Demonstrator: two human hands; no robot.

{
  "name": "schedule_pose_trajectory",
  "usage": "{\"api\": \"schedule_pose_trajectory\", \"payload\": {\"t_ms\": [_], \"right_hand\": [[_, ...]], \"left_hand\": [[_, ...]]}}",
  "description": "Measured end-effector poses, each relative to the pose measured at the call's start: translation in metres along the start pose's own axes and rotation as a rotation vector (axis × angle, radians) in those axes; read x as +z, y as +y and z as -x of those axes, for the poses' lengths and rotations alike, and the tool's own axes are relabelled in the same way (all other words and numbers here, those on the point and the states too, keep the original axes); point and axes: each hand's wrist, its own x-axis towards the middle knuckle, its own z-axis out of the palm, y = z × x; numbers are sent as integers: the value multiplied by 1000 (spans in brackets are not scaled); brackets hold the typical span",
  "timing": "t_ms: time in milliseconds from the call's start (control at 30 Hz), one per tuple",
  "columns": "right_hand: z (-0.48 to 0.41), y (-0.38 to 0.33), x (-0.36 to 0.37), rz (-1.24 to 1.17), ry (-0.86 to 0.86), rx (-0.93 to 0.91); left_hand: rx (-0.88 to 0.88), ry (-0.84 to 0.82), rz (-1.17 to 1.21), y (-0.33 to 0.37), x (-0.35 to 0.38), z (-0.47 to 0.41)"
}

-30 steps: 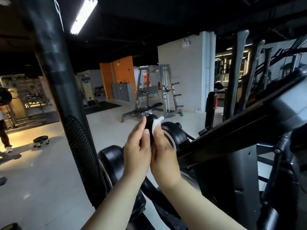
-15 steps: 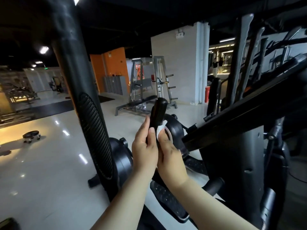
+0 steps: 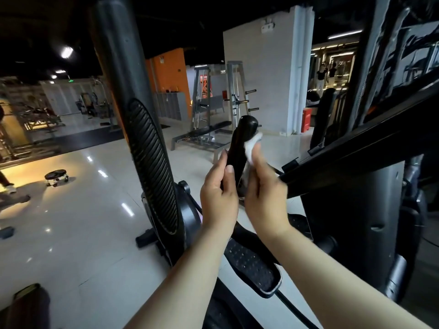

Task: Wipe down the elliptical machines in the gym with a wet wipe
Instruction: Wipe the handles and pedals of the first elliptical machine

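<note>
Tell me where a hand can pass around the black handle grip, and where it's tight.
Free: the gap between the black ribbed upright post and the black rounded handle grip, left of the left hand; also above the grip's top. Crowded: its right side, where the right hand presses the white wet wipe beside the slanted black beam.

Left hand (image 3: pixel 218 198) grips black handle (image 3: pixel 242 148); right hand (image 3: pixel 266 193) presses wipe (image 3: pixel 252 148) against it.

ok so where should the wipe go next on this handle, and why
Probably drag the wipe down the handle's right side. The right hand presses it high up, just under the rounded tip, so most of the handle lies below it, and the left hand grips the handle from the left, steadying it for the stroke.
</note>
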Motion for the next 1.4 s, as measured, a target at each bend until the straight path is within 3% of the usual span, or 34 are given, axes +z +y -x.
{"api": "schedule_pose_trajectory", "payload": {"t_ms": [133, 333, 500, 600, 733, 933, 1033, 1167, 1233, 1300, 1400], "right_hand": [[-22, -4, 4, 47, 39, -162], [36, 52, 19, 138, -112, -286], [10, 21, 14, -23, -16, -87], [19, 15, 21, -106, -86, 68], [49, 38, 17, 128, -202, 18], [2, 7, 11, 18, 163, 215], [13, -5, 15, 3, -65, 139], [44, 19, 7, 216, -295, 13], [44, 25, 1, 276, -422, 51], [37, 26, -1, 274, -439, 135], [31, 22, 6, 175, -312, 242]], "left_hand": [[40, 8, 4, -1, 2, -2], [-62, 14, 25, -4, -3, 4], [-73, 7, 34, -4, -4, 8], [-94, 41, 34, -10, -4, 13], [-128, 56, 16, -19, -4, 22], [-84, 54, 25, -24, -3, 21], [-103, 76, 78, -24, -4, 24], [-82, 62, -1, -26, -6, 27], [-68, 57, -38, -29, -6, 30], [-67, 59, -59, -32, -6, 32], [-85, 65, -42, -36, -7, 34]]}}
